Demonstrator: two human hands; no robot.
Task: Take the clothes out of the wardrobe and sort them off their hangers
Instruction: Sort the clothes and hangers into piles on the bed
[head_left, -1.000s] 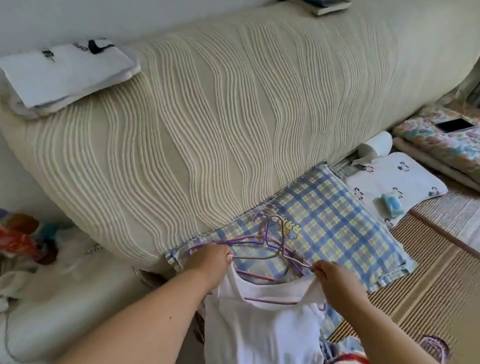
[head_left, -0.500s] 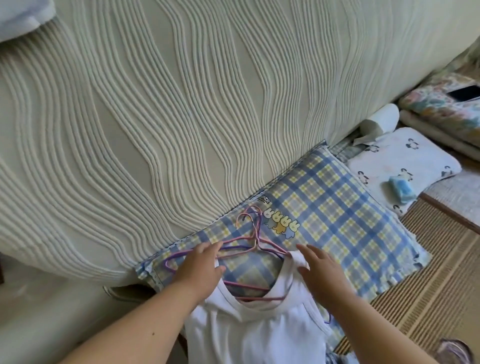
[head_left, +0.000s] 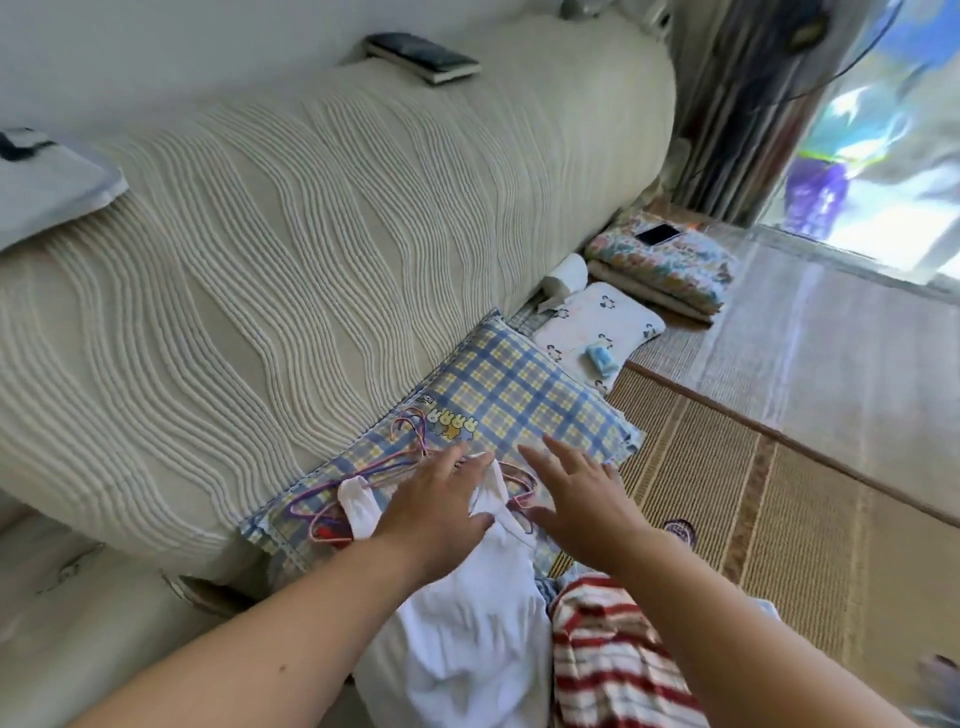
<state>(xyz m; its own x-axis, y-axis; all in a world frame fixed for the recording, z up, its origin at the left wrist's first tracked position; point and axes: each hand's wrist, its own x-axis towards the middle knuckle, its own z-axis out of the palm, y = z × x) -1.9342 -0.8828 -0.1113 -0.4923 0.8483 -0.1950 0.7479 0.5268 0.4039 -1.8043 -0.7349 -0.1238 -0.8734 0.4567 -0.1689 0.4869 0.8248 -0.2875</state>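
The left hand lies flat, fingers straight, on the white shirt and hangers. The right hand is spread wide over the plaid pillow.

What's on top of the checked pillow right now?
Pink and purple hangers and the top of the white shirt lie on the pillow; the left hand covers where they meet.

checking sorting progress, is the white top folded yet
Not folded: the white top lies rumpled, one strap over the hangers, under the left hand.
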